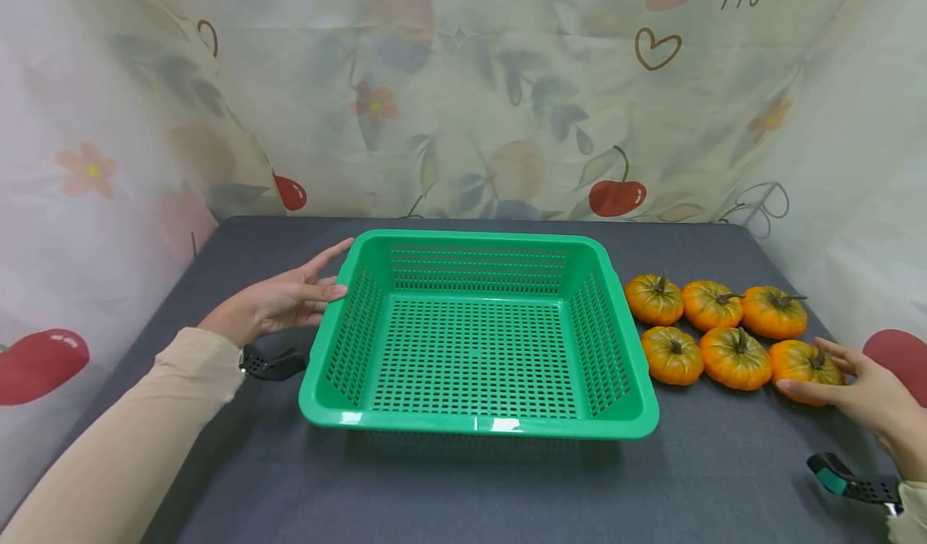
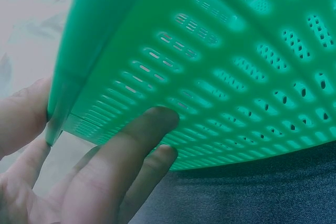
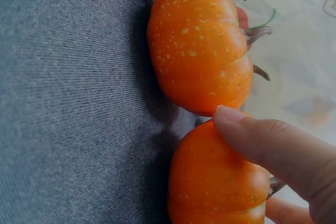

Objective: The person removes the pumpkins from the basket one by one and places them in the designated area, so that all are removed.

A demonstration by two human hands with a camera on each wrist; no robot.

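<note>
A green plastic basket [image 1: 474,425] with slotted walls takes up the middle of the table. My left hand [image 1: 278,302] holds it by the left rim; in the left wrist view the thumb is at the rim and other fingers [image 2: 128,153] lie under it, by the outer wall. At the right, my right hand [image 1: 862,379] grips a small orange pumpkin [image 1: 804,364] at the right end of the front row. In the right wrist view the thumb lies across this pumpkin [image 3: 215,182], while its other fingers are mostly hidden behind.
More small pumpkins stand in two close rows right of the basket, including one in the front row [image 1: 736,359] and one in the back row [image 1: 773,312]. A dark grey cloth [image 1: 478,496] covers the table. Printed curtains [image 1: 463,125] enclose the back and sides.
</note>
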